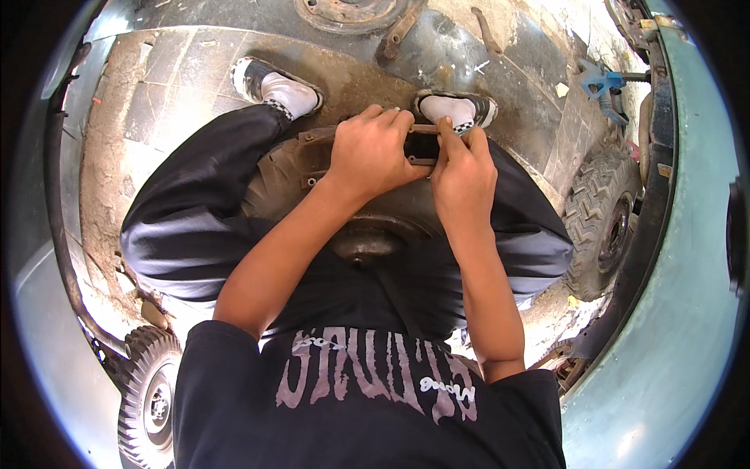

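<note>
A long, rusty brown metal piece [315,158] with bolt holes and a dark opening lies crosswise over a tyre [269,185], between my spread knees. My left hand [370,152] is closed over its middle, the fingers curled across the far edge and the thumb beside the opening. At the piece's right end, my right hand [464,173] pinches with thumb and forefinger; whether a small part is also between those fingertips is hidden. Nearer my lap shows the rounded metal wheel centre [366,241]. My palms and fingers cover much of the metal piece.
A round metal rim [348,11] and a rusty bar [397,33] lie on the floor beyond my feet. Treaded wheels stand at right [600,225] and lower left [150,400]. Pale blue-green vehicle panels [699,234] flank me. A blue tool [600,81] hangs at upper right.
</note>
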`<state>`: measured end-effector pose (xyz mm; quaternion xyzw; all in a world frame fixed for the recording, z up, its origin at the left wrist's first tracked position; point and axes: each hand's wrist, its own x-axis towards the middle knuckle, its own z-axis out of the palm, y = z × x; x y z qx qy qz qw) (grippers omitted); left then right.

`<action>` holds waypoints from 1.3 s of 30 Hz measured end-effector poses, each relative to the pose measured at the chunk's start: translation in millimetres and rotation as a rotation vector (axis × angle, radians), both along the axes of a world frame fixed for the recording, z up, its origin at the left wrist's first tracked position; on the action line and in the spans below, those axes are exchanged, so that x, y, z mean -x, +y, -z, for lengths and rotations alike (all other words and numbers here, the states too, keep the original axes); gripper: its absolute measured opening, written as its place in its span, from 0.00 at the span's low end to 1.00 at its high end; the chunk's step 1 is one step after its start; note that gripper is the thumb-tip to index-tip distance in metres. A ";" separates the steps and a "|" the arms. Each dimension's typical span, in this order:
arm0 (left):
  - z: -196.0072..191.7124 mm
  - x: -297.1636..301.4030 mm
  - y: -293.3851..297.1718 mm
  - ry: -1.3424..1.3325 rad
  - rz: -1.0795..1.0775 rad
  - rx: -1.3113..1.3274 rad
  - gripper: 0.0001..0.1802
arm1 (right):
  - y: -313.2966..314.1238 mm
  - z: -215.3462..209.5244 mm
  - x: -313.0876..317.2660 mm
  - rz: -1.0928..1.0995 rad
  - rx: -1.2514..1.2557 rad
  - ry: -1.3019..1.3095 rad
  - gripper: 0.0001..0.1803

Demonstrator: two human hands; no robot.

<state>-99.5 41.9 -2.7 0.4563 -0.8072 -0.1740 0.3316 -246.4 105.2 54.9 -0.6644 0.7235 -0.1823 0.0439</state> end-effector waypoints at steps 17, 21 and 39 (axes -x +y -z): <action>-3.5 -5.5 0.4 -0.015 -0.007 -0.015 0.33 | 28.9 -3.6 4.6 -0.046 -0.072 -0.085 0.19; -1.2 -2.3 -1.5 -0.012 -0.005 0.004 0.33 | -5.1 1.8 11.7 -0.104 0.048 -0.078 0.19; -3.9 -4.1 1.9 -0.030 -0.006 -0.044 0.35 | 56.5 -13.2 27.5 0.004 -0.191 -0.240 0.19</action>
